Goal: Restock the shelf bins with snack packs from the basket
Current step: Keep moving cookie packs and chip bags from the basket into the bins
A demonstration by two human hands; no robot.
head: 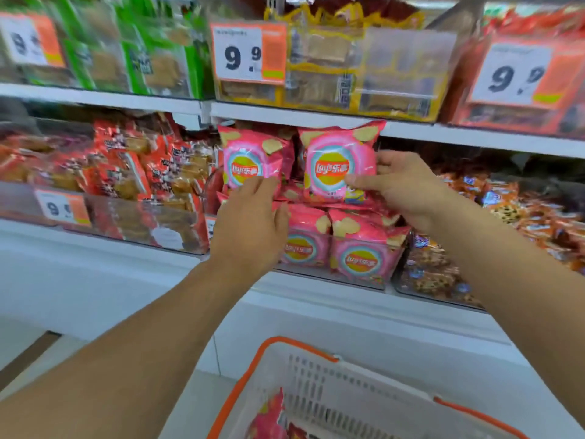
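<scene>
Pink Lay's pack (337, 166) in right hand (408, 188) pinch grip, left hand (253, 223) open on 2nd pack (253, 160), "9.9" tags (248, 53) above

The lower shelf (95, 239) carries clear bins: red snack packs (126, 172) left, pink chip packs (361, 251) in the middle, orange packs (522, 210) right. The upper shelf (101, 98) holds green packs (142, 61), yellow packs (332, 74) and red packs (474, 99) behind price cards (248, 53).

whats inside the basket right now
At least one pink snack pack lies at the bottom left of the basket. The rest of the inside is out of frame.
</scene>
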